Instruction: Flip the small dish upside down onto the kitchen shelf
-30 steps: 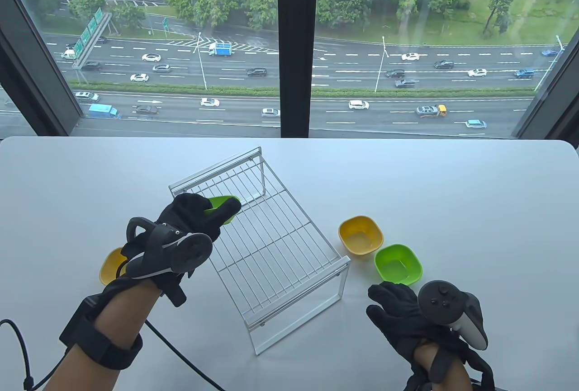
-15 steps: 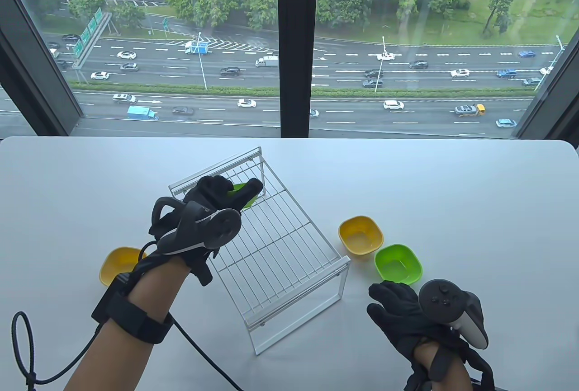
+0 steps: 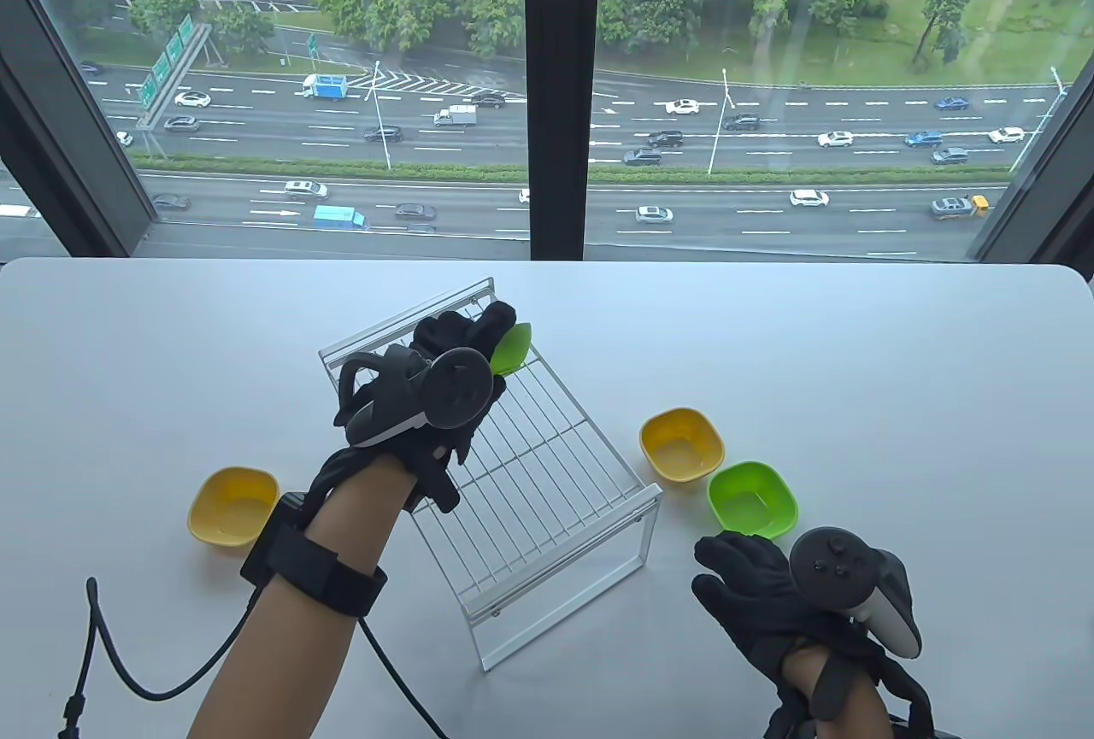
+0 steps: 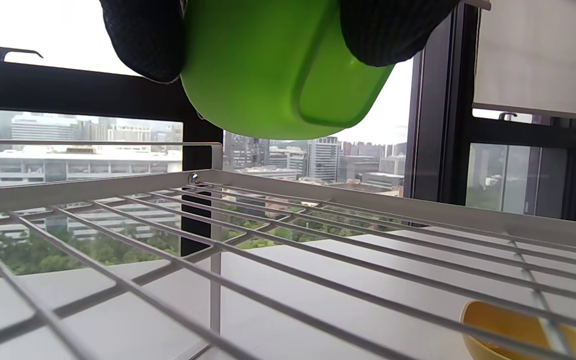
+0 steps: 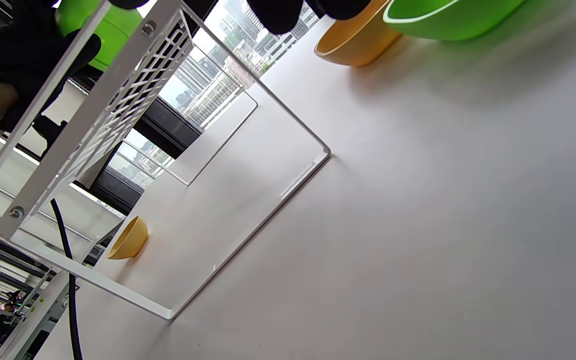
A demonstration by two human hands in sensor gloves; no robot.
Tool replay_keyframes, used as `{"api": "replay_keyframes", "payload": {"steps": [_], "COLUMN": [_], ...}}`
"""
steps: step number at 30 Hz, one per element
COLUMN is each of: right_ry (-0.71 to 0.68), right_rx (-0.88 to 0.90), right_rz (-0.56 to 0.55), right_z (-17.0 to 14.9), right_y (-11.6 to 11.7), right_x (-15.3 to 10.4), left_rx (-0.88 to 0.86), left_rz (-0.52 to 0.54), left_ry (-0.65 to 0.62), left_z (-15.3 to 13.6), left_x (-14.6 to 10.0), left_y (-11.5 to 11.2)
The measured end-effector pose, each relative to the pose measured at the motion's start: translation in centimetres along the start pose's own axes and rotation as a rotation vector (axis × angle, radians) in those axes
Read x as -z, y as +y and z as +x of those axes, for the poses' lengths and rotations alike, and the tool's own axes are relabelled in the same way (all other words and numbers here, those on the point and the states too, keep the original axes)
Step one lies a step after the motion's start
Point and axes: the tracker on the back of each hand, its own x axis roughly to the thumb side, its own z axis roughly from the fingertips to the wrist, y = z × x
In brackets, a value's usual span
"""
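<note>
four small dishes show here, and your left hand (image 3: 427, 397) grips one of them, a green dish (image 4: 278, 70), tilted on edge above the far end of the wire shelf (image 3: 513, 466), clear of the wires. your fingers (image 4: 143, 40) press its sides in the left wrist view. your right hand (image 3: 769, 594) rests on the tabletop (image 3: 855, 363) with fingers spread, holding nothing, just beside a second green dish (image 3: 753, 499). a yellow dish (image 3: 682, 443) sits next to that one, and another yellow dish (image 3: 232, 507) lies left of the shelf.
</note>
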Motion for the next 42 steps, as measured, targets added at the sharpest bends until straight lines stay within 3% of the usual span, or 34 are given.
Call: {"api": "replay_keyframes", "payload": {"steps": [5, 14, 24, 35, 42], "right_ry": [-0.004, 0.007, 0.012, 0.003, -0.01], "right_rx": [0.006, 0.016, 0.03, 0.031, 0.021], "right_rz": [-0.006, 0.01, 0.002, 0.005, 0.023], "right_z": [0.0, 0.1, 0.1, 0.1, 0.2], "right_y": [-0.1, 0.0, -0.3, -0.3, -0.2], "right_x": [0.0, 0.0, -0.1, -0.1, -0.1], "left_rx": [-0.088, -0.498, -0.552, -0.369, -0.347], "left_rz": [-0.025, -0.029, -0.119, -0.205, -0.233], "left_ry": [0.054, 0.187, 0.326, 0.402, 0.448], "left_z": [-0.6, -3.5, -5.4, -5.1, -5.0], "left_x": [0.6, 1.3, 2.5, 4.4, 4.7], "left_y": [-0.7, -1.9, -3.0, -3.9, -4.2]}}
